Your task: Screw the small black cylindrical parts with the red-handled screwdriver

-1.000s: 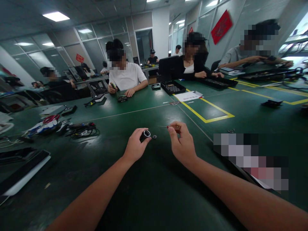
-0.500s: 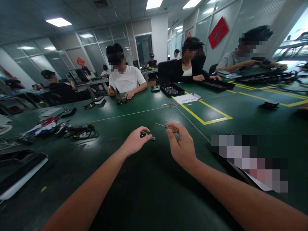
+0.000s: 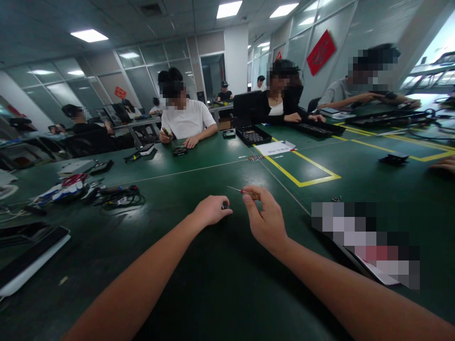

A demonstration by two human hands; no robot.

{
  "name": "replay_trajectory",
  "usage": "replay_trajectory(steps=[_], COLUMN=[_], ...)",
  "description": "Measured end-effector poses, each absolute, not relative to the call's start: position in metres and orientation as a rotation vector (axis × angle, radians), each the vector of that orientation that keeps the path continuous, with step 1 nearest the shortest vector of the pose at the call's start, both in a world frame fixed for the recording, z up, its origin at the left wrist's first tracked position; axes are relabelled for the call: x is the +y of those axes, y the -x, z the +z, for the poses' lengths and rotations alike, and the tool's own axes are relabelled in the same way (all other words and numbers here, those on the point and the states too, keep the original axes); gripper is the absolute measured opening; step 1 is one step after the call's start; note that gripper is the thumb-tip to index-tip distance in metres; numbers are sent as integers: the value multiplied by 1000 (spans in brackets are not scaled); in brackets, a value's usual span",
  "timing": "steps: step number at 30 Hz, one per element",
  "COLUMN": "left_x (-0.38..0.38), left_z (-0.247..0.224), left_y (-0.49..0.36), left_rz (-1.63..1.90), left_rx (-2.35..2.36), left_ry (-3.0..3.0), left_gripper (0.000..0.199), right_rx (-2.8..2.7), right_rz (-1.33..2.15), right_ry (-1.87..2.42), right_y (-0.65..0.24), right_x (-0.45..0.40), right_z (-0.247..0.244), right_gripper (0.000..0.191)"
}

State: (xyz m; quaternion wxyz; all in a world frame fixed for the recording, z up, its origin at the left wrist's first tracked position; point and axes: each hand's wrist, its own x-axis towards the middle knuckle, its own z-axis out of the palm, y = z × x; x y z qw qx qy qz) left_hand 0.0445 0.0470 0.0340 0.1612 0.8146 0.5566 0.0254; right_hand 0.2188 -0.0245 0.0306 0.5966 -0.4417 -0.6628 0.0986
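My right hand [image 3: 267, 218] is closed round the handle of a small screwdriver [image 3: 250, 194], whose thin metal shaft points left. Just left of it, my left hand [image 3: 213, 210] has its fingers curled round a small dark part [image 3: 225, 206], mostly hidden by the fingers. The two hands are apart, and the screwdriver tip does not touch the part. Both are over the green table [image 3: 192, 265].
Bundled cables [image 3: 121, 195] and a black-and-white device [image 3: 35, 258] lie at the left. A black tray [image 3: 253, 134] and a white paper [image 3: 275, 148] are farther back. People sit across the table. A small black part [image 3: 393, 159] lies at the right.
My left hand has moved right and slightly down, its fingers now round a small part; the round pieces seen near it before no longer show clearly. The right hand still holds the screwdriver, slightly lower.
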Motion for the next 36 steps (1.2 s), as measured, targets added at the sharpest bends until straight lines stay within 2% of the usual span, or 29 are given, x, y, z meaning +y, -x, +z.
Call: replay_trajectory(steps=[5,10,15,20,26,36], left_x=[44,40,42,32,6,-35], left_z=[37,37,33,39,67,86], left_y=[-40,-29,-2,38,92,138], left_rz=[50,220,449,809,1172,1327], left_rx=[1622,1552,1429,1424,1306,1411], left_ry=[-2299,-2279,-2074,-1508,-857,-841], left_gripper=[25,14,23,33,18,8], right_rx=[-1547,-1545,-1546,-1548,-1557,-1555], right_rz=[258,284,320,344,377,409], right_ry=[1028,1022,1022,1028,1028,1061], right_y=[-219,-218,-217,-217,-217,-216], right_x=[-25,-26,-24,-23,-23,-24], right_z=[31,31,29,26,25,27], right_gripper=[16,17,17,16,18,18])
